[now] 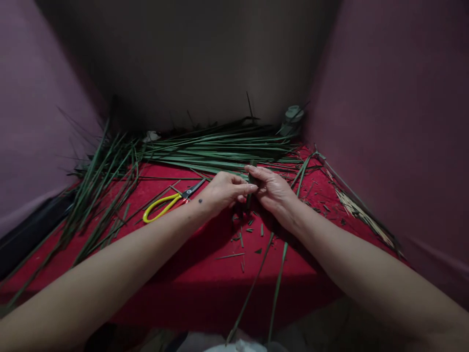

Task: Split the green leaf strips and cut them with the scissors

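Note:
Both hands meet near the middle of the red-covered table, working on a small piece of woven or folded green leaf (pixel 252 171). My left hand (pixel 229 189) pinches its near side between thumb and fingers. My right hand (pixel 273 189) grips it from the right, thumb near its top. Most of the piece is hidden by the fingers, so its shape is unclear. Long leaf strips (pixel 280 274) hang from beneath the right hand over the table's front edge. Beside my left wrist lie scissors (pixel 161 208) with yellow handles, partly hidden by the forearm.
Long green leaf blades (pixel 205 151) lie in a heap along the back, with more blades (pixel 106 186) at the left. A pale container (pixel 293 120) stands at the back right. Thin pale sticks (pixel 361 215) lie along the right edge. Leaf scraps litter the red cloth (pixel 190 259).

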`<state>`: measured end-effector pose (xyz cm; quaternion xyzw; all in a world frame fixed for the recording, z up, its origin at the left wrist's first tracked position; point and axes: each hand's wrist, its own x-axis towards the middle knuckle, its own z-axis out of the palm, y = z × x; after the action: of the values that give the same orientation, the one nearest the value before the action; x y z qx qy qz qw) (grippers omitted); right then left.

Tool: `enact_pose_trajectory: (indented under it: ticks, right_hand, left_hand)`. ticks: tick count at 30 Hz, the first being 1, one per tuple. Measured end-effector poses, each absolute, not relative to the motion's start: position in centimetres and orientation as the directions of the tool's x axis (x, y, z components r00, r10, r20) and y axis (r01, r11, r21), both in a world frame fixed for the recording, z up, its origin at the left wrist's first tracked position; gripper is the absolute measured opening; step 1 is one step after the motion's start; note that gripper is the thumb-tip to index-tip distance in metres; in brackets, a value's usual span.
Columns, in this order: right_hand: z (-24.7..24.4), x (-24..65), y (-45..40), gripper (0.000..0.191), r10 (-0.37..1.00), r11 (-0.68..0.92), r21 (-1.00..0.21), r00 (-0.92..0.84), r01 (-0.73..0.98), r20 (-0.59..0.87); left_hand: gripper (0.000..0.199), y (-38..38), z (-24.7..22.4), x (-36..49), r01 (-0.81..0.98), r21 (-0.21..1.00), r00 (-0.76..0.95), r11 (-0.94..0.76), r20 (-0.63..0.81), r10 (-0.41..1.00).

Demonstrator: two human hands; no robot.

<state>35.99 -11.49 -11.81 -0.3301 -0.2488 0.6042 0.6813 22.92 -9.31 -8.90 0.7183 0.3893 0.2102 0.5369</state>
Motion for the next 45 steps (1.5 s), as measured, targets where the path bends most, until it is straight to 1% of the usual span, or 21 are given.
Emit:
enact_pose_trajectory:
  ticks: [2, 5, 9, 11, 13, 15, 17, 19, 21, 23, 25, 27, 30, 34, 36, 38, 42, 45]
  right_hand:
    - [-11.8, 35.8, -11.5, 0.010, 0.986, 0.047, -0.744, 0.149, -0.667, -0.072]
    - [-11.7, 35.6, -11.6, 0.013, 0.983, 0.080, -0.754, 0.179, -0.652, -0.050]
    - [-11.9, 35.5, -12.0, 0.020, 0.997, 0.023, -0.806, 0.073, -0.592, -0.025]
    - [-11.9, 35.5, -12.2, 0.023, 0.999, 0.006, -0.841, 0.039, -0.540, -0.018]
    - [-11.7, 35.7, -12.1, 0.024, 0.996, 0.023, -0.864, 0.082, -0.504, -0.021]
    - [-11.1, 35.9, -11.7, 0.026, 0.983, 0.042, -0.872, 0.177, -0.488, -0.052]
    - [-10.2, 36.0, -10.9, 0.033, 0.950, 0.063, -0.871, 0.296, -0.487, -0.097]
    - [-9.3, 36.0, -10.1, 0.037, 0.948, 0.039, -0.875, 0.295, -0.482, -0.120]
    - [-8.7, 35.6, -9.4, 0.034, 0.953, 0.053, -0.880, 0.288, -0.471, -0.097]
    - [-8.8, 35.0, -8.9, 0.034, 0.957, 0.056, -0.878, 0.276, -0.475, -0.088]
    - [-9.5, 34.4, -8.7, 0.033, 0.963, 0.011, -0.867, 0.238, -0.498, -0.125]
    - [-10.5, 34.2, -8.7, 0.030, 0.974, -0.027, -0.849, 0.178, -0.528, -0.141]
    - [-11.4, 34.5, -8.9, 0.029, 0.986, -0.033, -0.832, 0.117, -0.553, -0.117]
    - [-11.4, 35.0, -9.1, 0.026, 0.993, -0.011, -0.821, 0.090, -0.570, -0.076]
    - [-11.4, 35.0, -9.2, 0.026, 0.996, -0.027, -0.820, 0.055, -0.572, -0.071]
    - [-11.5, 34.9, -9.2, 0.028, 0.997, -0.045, -0.813, 0.021, -0.581, -0.071]
    - [-11.9, 34.7, -9.2, 0.029, 0.996, -0.079, -0.796, -0.022, -0.600, -0.083]
    - [-12.0, 34.7, -9.3, 0.027, 0.995, -0.094, -0.801, -0.066, -0.591, -0.069]
  left_hand:
    - [0.025, -9.4, -9.2, 23.2, 0.314, 0.945, 0.575, -0.094, -0.110, 0.811]
    - [0.026, -9.6, -9.0, 23.0, 0.304, 0.949, 0.568, -0.086, -0.108, 0.816]
    - [0.029, -9.5, -8.8, 22.5, 0.281, 0.959, 0.593, -0.045, -0.137, 0.794]
    - [0.027, -9.3, -9.0, 22.2, 0.289, 0.956, 0.606, -0.044, -0.147, 0.782]
    - [0.024, -9.2, -9.1, 21.9, 0.311, 0.948, 0.624, -0.063, -0.154, 0.766]
    - [0.023, -9.1, -9.0, 21.7, 0.329, 0.940, 0.646, -0.092, -0.153, 0.748]
    - [0.023, -9.1, -8.6, 21.5, 0.333, 0.936, 0.655, -0.112, -0.145, 0.741]
    - [0.025, -9.0, -8.0, 21.1, 0.334, 0.933, 0.644, -0.134, -0.122, 0.755]
    - [0.028, -8.7, -7.5, 20.6, 0.342, 0.924, 0.625, -0.168, -0.090, 0.776]
    - [0.028, -8.4, -7.4, 20.0, 0.346, 0.919, 0.614, -0.190, -0.068, 0.786]
    - [0.024, -8.1, -7.7, 19.5, 0.342, 0.921, 0.624, -0.186, -0.075, 0.778]
    - [0.023, -8.0, -8.2, 19.2, 0.352, 0.923, 0.643, -0.156, -0.117, 0.757]
    - [0.023, -7.9, -8.8, 19.2, 0.358, 0.927, 0.676, -0.110, -0.176, 0.716]
    - [0.022, -7.7, -9.2, 19.2, 0.258, 0.964, 0.663, -0.071, -0.123, 0.738]
    - [0.021, -7.7, -9.3, 19.2, 0.231, 0.972, 0.637, -0.035, -0.124, 0.761]
    - [0.021, -7.7, -9.3, 19.3, 0.234, 0.972, 0.630, -0.033, -0.126, 0.766]
    - [0.019, -7.9, -9.5, 19.6, 0.256, 0.962, 0.611, -0.093, -0.086, 0.787]
    - [0.016, -7.9, -9.5, 19.8, 0.257, 0.963, 0.612, -0.086, -0.093, 0.785]
